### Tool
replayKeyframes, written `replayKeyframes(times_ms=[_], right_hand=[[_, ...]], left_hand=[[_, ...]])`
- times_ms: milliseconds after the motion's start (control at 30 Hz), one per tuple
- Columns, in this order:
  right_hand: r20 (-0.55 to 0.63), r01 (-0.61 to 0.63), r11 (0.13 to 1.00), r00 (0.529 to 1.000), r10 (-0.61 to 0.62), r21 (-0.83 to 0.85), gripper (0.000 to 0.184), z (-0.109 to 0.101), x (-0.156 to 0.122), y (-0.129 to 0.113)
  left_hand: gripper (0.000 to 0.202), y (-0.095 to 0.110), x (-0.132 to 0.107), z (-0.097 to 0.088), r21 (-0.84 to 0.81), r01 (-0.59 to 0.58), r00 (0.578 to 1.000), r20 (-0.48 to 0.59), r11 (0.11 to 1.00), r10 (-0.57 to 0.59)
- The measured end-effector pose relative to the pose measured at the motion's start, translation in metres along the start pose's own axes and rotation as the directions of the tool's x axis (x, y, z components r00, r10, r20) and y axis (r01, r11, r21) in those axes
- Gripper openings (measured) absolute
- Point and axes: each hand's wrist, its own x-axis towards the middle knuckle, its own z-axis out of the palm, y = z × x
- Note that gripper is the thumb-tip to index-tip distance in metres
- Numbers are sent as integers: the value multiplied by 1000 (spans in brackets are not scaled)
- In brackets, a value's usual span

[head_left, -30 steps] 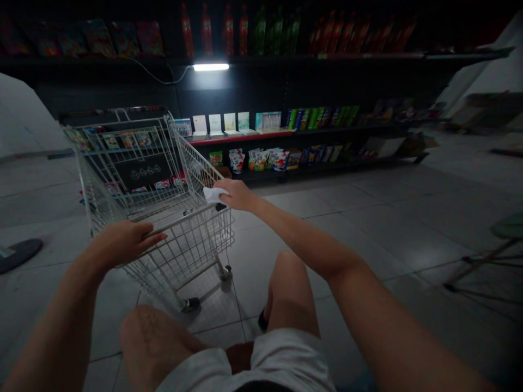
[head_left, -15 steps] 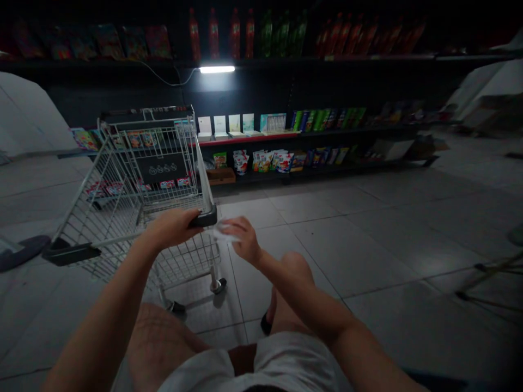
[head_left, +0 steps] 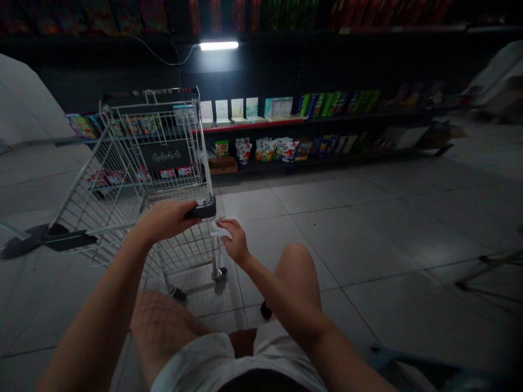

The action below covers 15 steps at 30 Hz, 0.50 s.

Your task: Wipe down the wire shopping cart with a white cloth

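Observation:
A wire shopping cart (head_left: 122, 185) stands on the tiled floor in front of me, its basket holding nothing I can see. My left hand (head_left: 165, 218) is wrapped round the right end of the cart's handle bar (head_left: 202, 209). Just below that end, my right hand (head_left: 232, 242) pinches a small white cloth or tissue (head_left: 218, 230) against the cart's rear frame. My bare knees show at the bottom of the view.
Dark store shelves (head_left: 286, 117) with packets, boxes and bottles run along the far wall under a lit tube lamp (head_left: 218, 46). A dark round base (head_left: 22, 242) lies on the floor at left. Thin metal legs (head_left: 486, 269) stand at right.
The cart has swung round so its handle faces me. My left hand went from resting on the basket rim to gripping the handle end. My right hand with the cloth dropped lower and nearer.

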Motion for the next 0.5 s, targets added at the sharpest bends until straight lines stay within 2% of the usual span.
replayKeyframes(times_ms=[67,133,267,333,433,500], right_hand=[[-94,-5,1000,996,3,-18,37,0,-4,-5],[-123,18,997,992,-26,-69,36,8,-7,-9],[105,76,981,993,-58,-180,30,26,-20,1],[181,110,972,981,-72,-210,29,26,-24,11],[275,201,961,951,-145,-191,25,8,-20,18],[311,250,958,930,-197,-142,22,-9,-10,12]], left_hand=[[45,4,1,-1,-8,3,1000,-6,1000,-3],[48,7,3,-2,-8,13,1000,-14,1000,-13],[47,11,5,-3,20,51,999,-6,999,-51],[48,12,5,-3,22,61,998,-1,998,-61],[48,11,6,-3,2,70,998,3,998,-70],[49,11,6,-4,-40,67,998,4,997,-67]])
